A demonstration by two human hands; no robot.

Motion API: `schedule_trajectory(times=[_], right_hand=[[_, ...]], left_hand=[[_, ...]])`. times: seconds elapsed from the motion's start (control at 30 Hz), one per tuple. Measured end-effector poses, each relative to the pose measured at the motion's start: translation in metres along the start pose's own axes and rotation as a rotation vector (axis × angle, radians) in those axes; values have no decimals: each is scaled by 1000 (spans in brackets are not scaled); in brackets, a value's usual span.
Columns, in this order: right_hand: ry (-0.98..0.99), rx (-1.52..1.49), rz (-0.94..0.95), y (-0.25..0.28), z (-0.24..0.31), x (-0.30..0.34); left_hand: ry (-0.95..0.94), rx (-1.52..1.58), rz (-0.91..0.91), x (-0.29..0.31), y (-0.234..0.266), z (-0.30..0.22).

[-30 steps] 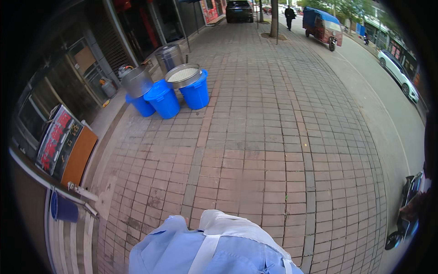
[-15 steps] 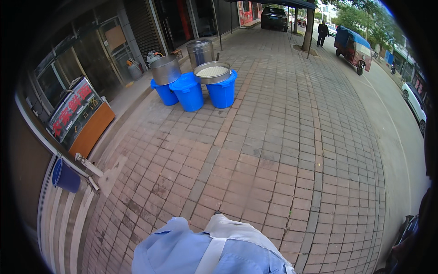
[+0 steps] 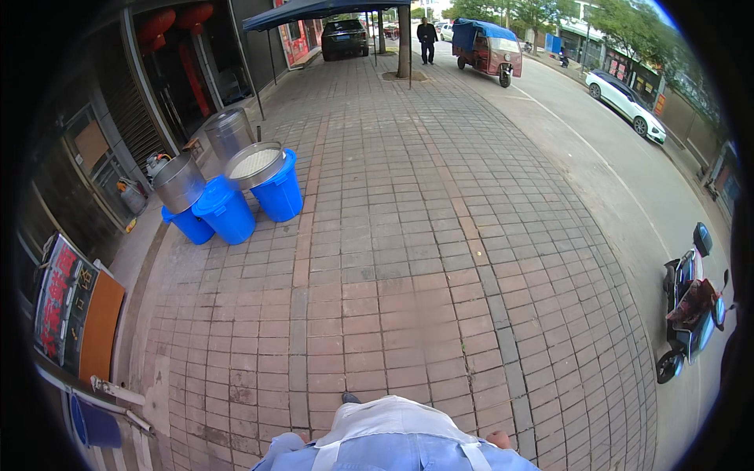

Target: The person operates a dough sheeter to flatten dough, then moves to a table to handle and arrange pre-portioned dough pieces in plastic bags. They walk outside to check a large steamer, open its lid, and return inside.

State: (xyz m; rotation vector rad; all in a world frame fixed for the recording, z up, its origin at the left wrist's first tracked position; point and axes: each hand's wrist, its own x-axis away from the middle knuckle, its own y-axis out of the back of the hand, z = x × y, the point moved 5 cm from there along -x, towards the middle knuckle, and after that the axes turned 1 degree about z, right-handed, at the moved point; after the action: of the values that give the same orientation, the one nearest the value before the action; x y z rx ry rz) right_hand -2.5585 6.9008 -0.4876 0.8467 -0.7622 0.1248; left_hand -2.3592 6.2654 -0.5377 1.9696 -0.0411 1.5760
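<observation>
So the right hand [image 3: 499, 439] is just barely peeking out past the blue clothing, down at the lower edge. It's showing as a small rounded bit, so I honestly can't tell how far open it is or whether the fingers are gripping anything. The left hand [image 3: 304, 436] is giving even less away: only a tiny sliver is poking out on the other side, and again I can't tell if it's open, curled or holding something.

Nearest thing to both is the white apron [image 3: 385, 416], which is bulging out over the front of the body, between the two hands, with its straps running down over the blue shirt [image 3: 408, 454]. Whether either hand is actually touching it, can't say. A dark shoe tip [image 3: 350, 398] is sticking out just past the apron onto the brick pavement [image 3: 377, 314].

Well ahead and to the left, three blue bins [image 3: 226, 212] are standing bunched together. A wide metal pan [image 3: 255, 165] with something whitish in it is sitting on the right bin, and a metal drum [image 3: 230, 133] is standing just behind. Over on the right a scooter [image 3: 695, 310] is parking itself by the road, and farther up someone in dark clothes [image 3: 426, 39] is standing near a red three-wheeler [image 3: 487, 55].
</observation>
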Motion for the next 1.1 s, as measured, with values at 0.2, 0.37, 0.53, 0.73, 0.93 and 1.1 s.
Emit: schedule_trajectory(times=[0.2, 0.37, 0.53, 0.73, 0.93, 1.1], right_hand=[[-35, -31, 11, 10, 43, -2], [-81, -1, 50, 7, 72, -4], [-38, 83, 68, -19, 111, -9], [95, 159, 123, -59, 182, -28], [113, 230, 288, -67, 260, -44], [97, 249, 325, -88, 285, -110]], left_hand=[[-3, 81, 30, -12, 1, -3], [-27, 133, 52, -26, 14, -5], [-36, 199, 71, -42, 41, 11], [-64, 293, 60, -44, 47, 62], [17, 454, 49, -36, 32, 88], [77, 564, 68, -34, 38, 71]])
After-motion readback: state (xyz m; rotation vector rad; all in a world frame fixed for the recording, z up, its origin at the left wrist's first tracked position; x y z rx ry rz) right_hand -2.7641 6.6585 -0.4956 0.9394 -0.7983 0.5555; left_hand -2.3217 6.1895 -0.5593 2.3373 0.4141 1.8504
